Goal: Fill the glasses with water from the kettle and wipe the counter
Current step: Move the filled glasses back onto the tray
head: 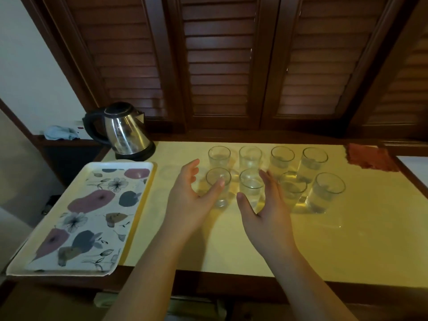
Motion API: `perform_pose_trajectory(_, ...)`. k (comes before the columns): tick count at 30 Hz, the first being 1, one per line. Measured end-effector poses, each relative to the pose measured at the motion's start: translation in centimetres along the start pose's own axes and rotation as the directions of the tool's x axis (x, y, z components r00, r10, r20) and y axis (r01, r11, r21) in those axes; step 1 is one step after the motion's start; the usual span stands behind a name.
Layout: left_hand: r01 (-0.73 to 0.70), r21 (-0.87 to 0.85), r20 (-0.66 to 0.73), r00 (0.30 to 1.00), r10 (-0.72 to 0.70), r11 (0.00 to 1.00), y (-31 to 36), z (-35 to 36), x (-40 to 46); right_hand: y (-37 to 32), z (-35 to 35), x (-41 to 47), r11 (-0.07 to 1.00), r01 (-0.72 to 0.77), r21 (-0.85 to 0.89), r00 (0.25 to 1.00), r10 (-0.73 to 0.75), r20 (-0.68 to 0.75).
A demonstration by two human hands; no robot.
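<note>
Several clear glasses stand in two rows on the yellow counter (231, 239), and they seem to hold water. My left hand (192, 195) is open around the front-left glass (220, 191), thumb in front of it, fingers behind; contact is unclear. My right hand (264, 205) is open around the second front glass (251, 188), thumb on its left, fingers on its right. The steel kettle (125, 130) with a black handle stands on its base at the counter's back left. A reddish cloth (368, 157) lies at the back right corner.
A flower-patterned tray (20, 267) lies on the left, overhanging the counter's front edge. Dark wooden louvred shutters (220, 66) rise behind the counter. A light blue cloth (60, 132) sits on a shelf left of the kettle.
</note>
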State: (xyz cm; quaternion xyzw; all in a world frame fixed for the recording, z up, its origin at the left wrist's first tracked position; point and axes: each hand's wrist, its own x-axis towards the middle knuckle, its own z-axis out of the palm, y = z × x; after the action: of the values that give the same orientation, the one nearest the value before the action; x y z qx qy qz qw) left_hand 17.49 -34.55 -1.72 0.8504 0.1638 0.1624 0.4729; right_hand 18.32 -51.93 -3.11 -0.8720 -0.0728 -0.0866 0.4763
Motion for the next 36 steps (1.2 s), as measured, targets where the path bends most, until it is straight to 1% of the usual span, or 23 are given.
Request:
perform_pose_trajectory(3,0.069,-0.006,0.033,0.997,-0.069,0.998,-1.3,1.0,0.0,0.5,0.9,-0.3,0.998,-0.054,0.019,0.998,0.054,-0.023)
perform_pose_trajectory(7,0.125,0.044,0.082,0.988,-0.129,0.991,-3.1,2.2,0.7,0.8,2.2,0.5,0.995,-0.095,0.032,0.995,0.096,-0.03)
perform_pose_trajectory(11,0.137,0.055,0.153,0.978,-0.144,0.989,-3.8,3.4,2.4,1.2,3.4,2.4,0.967,-0.214,0.139,0.972,0.225,-0.068)
perform_pose_trajectory(14,0.159,-0.01,0.196,0.969,-0.154,0.987,-3.9,4.0,3.6,2.3,4.3,4.2,0.932,-0.301,0.201,0.945,0.32,-0.072)
perform_pose_trajectory(16,0.162,-0.05,0.192,0.97,-0.149,0.986,-3.9,4.5,4.2,2.9,4.8,5.1,0.921,-0.335,0.2,0.935,0.351,-0.049)
perform_pose_trajectory(18,0.155,-0.072,0.178,0.974,-0.14,0.985,-3.9,5.2,4.4,3.2,4.9,5.6,0.921,-0.343,0.186,0.934,0.355,-0.036)
perform_pose_trajectory(20,0.141,-0.087,0.157,0.98,-0.126,0.986,-4.0,5.9,4.6,3.6,4.9,5.9,0.922,-0.337,0.19,0.934,0.353,-0.056)
perform_pose_trajectory(27,0.136,-0.143,0.082,0.989,-0.125,0.98,-4.5,7.1,4.8,5.0,5.6,6.3,0.911,-0.322,0.258,0.933,0.351,-0.077)
perform_pose_trajectory(31,0.163,-0.161,0.076,0.985,-0.152,0.973,-4.4,7.3,4.8,5.4,5.8,6.5,0.907,-0.317,0.278,0.936,0.346,-0.062)
perform_pose_trajectory(36,0.163,-0.16,0.06,0.986,-0.155,0.974,-4.0,7.2,4.8,5.6,5.9,6.6,0.887,-0.32,0.332,0.94,0.342,-0.007)
